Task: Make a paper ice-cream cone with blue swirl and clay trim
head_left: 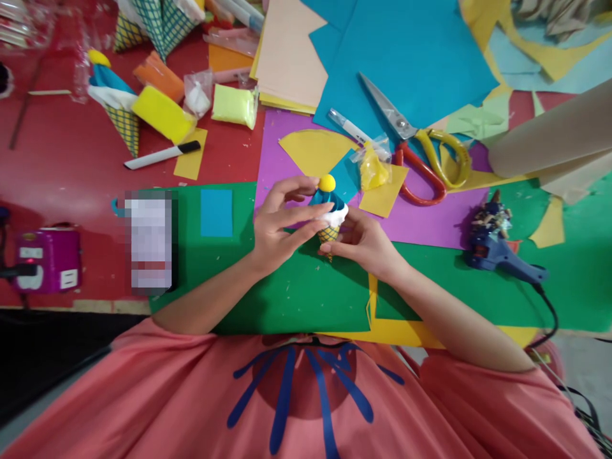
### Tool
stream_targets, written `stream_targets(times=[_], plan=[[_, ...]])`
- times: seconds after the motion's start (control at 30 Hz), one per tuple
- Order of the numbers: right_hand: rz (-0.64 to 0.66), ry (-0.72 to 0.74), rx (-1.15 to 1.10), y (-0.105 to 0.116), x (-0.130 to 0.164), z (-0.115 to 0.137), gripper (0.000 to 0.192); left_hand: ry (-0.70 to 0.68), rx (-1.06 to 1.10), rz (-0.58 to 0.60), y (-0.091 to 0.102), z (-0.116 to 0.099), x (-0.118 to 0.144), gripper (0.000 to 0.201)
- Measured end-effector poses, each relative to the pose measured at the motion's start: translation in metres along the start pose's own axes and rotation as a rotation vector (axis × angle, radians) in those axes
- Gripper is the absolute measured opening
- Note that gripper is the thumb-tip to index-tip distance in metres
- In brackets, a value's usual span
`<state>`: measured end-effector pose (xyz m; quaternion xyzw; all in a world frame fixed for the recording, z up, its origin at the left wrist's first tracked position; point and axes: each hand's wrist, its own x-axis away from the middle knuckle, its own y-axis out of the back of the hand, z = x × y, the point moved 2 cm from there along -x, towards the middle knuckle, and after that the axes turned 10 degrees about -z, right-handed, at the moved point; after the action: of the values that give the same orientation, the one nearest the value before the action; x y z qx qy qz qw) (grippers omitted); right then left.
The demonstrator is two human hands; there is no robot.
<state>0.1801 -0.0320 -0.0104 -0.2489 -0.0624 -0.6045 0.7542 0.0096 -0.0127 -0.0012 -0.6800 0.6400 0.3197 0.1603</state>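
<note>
Right hand [366, 242] pinches the paper cone [329, 234] from below to steady it upright, left hand [277, 223] fingers grasping the clay top [329, 203] above the tabletop [71, 166]

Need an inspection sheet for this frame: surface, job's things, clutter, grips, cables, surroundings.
Surface: red table covered by green sheet, purple and teal paper.
Job's things: small paper cone with white and teal layers and a yellow ball on top, held over the green sheet.
Clutter: scissors, glue gun, marker, yellow block, finished cone, paper scraps.
Grips: left hand pinches the top layers; right hand holds the cone from the side.
Cables: glue gun cord runs off the right edge.
Surroundings: purple box at left; blurred patch beside it.
</note>
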Motion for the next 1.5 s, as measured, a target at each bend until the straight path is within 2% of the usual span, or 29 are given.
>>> stream_targets(times=[0.1, 0.27, 0.37, 0.63, 0.87, 1.13, 1.23, 1.37, 1.5], plan=[[-0.004, -0.045, -0.049, 0.000, 0.001, 0.002, 0.051, -0.005, -0.024, -0.012, 0.000, 0.000, 0.000, 0.031], [0.181, -0.197, -0.189, 0.000, 0.003, 0.014, 0.039, 0.060, -0.044, -0.040, 0.003, 0.001, 0.003, 0.028], [0.229, -0.265, -0.223, 0.002, 0.004, 0.014, 0.035, 0.069, -0.065, -0.050, 0.004, 0.000, 0.005, 0.025], [0.196, -0.245, -0.243, 0.000, 0.003, 0.007, 0.044, 0.035, -0.054, -0.045, 0.001, -0.003, 0.004, 0.020], [0.156, -0.250, -0.197, -0.001, 0.004, 0.009, 0.054, 0.072, -0.022, -0.053, 0.002, -0.003, 0.004, 0.029], [0.169, -0.238, -0.204, -0.002, 0.005, 0.004, 0.051, -0.003, -0.059, 0.037, 0.003, 0.003, 0.005, 0.027], [0.165, -0.203, -0.218, -0.003, 0.005, 0.004, 0.049, -0.024, -0.058, 0.019, 0.002, 0.003, 0.004, 0.024], [0.147, -0.167, -0.227, -0.005, 0.004, 0.006, 0.049, -0.061, -0.060, 0.005, 0.002, 0.002, 0.005, 0.030], [0.157, -0.163, -0.188, -0.005, 0.005, 0.009, 0.046, -0.006, -0.100, -0.022, 0.003, 0.000, 0.005, 0.033]])
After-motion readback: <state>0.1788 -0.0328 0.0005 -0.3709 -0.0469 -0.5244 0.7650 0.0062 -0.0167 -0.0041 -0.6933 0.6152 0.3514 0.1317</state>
